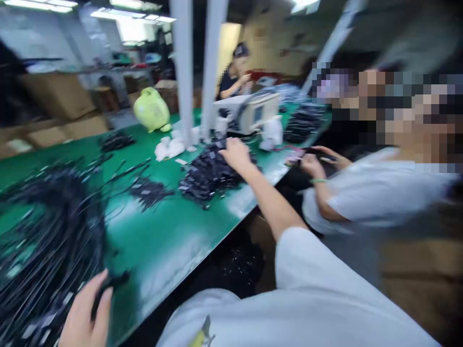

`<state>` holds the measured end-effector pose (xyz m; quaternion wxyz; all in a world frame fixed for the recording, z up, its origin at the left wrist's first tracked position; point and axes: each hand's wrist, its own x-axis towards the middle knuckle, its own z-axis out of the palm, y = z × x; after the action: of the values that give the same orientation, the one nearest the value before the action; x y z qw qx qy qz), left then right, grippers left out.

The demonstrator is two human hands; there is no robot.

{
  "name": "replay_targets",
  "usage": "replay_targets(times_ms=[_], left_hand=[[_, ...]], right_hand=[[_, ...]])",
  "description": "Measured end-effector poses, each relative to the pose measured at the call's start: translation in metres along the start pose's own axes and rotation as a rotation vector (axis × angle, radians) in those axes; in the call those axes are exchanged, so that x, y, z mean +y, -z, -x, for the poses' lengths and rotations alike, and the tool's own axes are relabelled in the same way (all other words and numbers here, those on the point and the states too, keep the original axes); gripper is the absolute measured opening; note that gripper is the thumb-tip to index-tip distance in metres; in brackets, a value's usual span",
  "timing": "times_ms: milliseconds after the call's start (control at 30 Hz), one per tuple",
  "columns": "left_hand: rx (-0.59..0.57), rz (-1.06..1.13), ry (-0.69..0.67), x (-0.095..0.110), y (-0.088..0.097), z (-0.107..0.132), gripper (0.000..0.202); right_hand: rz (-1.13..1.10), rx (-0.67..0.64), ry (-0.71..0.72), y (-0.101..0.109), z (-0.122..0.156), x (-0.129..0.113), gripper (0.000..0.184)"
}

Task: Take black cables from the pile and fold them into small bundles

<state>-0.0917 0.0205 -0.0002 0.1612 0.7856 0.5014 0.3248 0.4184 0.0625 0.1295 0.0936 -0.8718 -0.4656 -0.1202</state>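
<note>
My left hand (87,313) is at the lower left, beside a large heap of long black cables (54,226). Between its thumb and fingers is a short black piece (119,279), blurred, that looks like a cable end. My right hand (237,155) reaches far across the green table to a pile of small black parts with pale tags (206,176). Its fingers bend down together at the top of that pile; what they pinch, if anything, is hidden. A smaller bunch of black cable pieces (150,193) lies between the two piles.
A co-worker in a white shirt (369,188) sits close on my right, handling something small. Another person (237,72) works across the green table (162,250). White posts (183,72), a boxy machine (258,111), a yellow-green fan-like object (152,110) and white crumpled bundles (169,148) stand behind.
</note>
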Motion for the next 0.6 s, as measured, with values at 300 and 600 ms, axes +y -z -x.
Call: replay_targets(times_ms=[300, 600], left_hand=[[0.161, -0.507, 0.321, -0.074, 0.098, -0.019, 0.044], [-0.032, -0.406, 0.18, -0.058, 0.074, -0.032, 0.045]], right_hand=[[-0.616, -0.068, 0.928, -0.064, 0.074, -0.149, 0.026], [-0.254, -0.119, 1.188, -0.085, 0.073, -0.386, 0.024]])
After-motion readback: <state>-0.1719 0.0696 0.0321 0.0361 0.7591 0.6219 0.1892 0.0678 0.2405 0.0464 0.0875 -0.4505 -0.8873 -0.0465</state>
